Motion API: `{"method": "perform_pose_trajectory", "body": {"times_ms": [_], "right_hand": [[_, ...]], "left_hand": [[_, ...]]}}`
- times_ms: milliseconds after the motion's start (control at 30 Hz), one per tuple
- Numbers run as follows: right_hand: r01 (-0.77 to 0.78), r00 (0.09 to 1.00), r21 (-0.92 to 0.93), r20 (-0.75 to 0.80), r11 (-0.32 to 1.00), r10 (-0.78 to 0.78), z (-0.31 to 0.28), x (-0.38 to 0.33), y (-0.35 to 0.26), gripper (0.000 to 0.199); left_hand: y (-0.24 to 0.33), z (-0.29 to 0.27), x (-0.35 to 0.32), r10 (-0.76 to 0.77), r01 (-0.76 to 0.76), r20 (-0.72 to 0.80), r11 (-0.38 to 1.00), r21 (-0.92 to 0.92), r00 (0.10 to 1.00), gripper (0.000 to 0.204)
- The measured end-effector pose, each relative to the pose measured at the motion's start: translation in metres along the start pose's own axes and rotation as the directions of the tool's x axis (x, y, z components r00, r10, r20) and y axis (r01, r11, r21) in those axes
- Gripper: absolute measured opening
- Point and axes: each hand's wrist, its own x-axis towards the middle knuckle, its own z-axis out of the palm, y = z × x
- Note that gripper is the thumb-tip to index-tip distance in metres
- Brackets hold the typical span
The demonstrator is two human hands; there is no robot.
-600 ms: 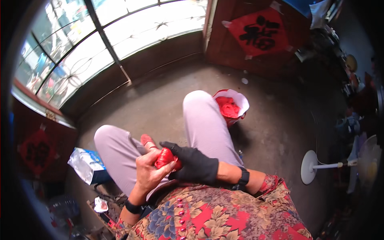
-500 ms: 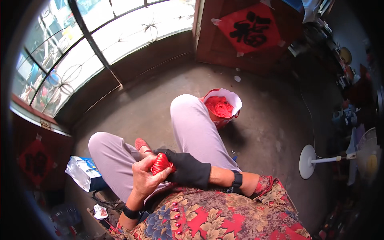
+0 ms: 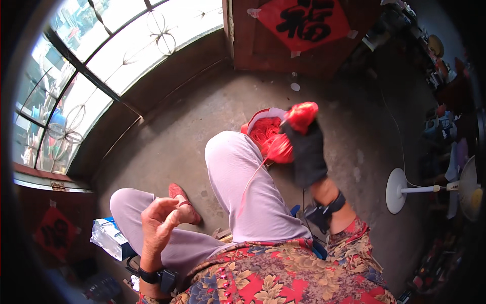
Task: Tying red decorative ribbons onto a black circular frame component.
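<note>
My right hand (image 3: 309,157), in a black glove, is raised near a red bucket and closed around a bundle of shiny red strands (image 3: 302,115). The bundle bulges from the top of my fist, blurred by motion. A second red clump (image 3: 280,149) sits by the glove's left side, and a thin red strand (image 3: 246,188) trails from it over my right thigh. My bare left hand (image 3: 161,223) is held above my left thigh, fingers bent and thumb slightly apart, with nothing seen in it. More red strands (image 3: 266,133) fill the white-lined bucket (image 3: 245,128).
A white fan (image 3: 397,190) stands on the floor at the right. By my left knee is a blue and white bag (image 3: 109,238). Barred windows (image 3: 86,66) run along the far left, beside a dark red door (image 3: 243,45). Cluttered items line the right wall.
My hands have come apart. The right one has moved up and right to the bucket with the red bundle. My left hand has let go and shifted slightly left.
</note>
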Motion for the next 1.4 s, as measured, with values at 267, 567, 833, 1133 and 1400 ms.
{"method": "perform_pose_trajectory", "body": {"times_ms": [267, 567, 833, 1133, 1400], "right_hand": [[0.07, 0.981, -0.458, -0.129, 0.886, -0.144, -0.02, 0.061, 0.115, 0.038], [-0.051, 0.799, -0.733, 0.379, 0.679, 0.468, -0.022, 0.05, 0.205, 0.047], [-0.005, 0.741, -0.984, 0.115, 0.176, 0.662, -0.048, 0.069, 0.263, 0.031], [-0.038, 0.68, -0.991, 0.07, 0.13, 0.73, -0.036, 0.055, 0.273, 0.037], [-0.132, 0.624, -0.949, 0.143, 0.285, 0.768, -0.043, 0.066, 0.269, 0.047]], "left_hand": [[-0.031, 0.005, 0.029, -0.094, 0.08, 0.059, 0.975, 0.206, 0.994, 0.019], [-0.028, 0.01, 0.046, -0.122, 0.051, 0.104, 0.851, 0.523, 0.987, 0.016], [-0.035, 0.012, 0.055, -0.093, 0.012, 0.131, 0.853, 0.522, 0.987, 0.015], [-0.038, 0.004, 0.047, -0.086, -0.015, 0.134, 0.787, 0.616, 0.987, 0.018], [-0.033, 0.003, 0.045, -0.043, -0.072, 0.173, 0.791, 0.607, 0.984, 0.017]]}}
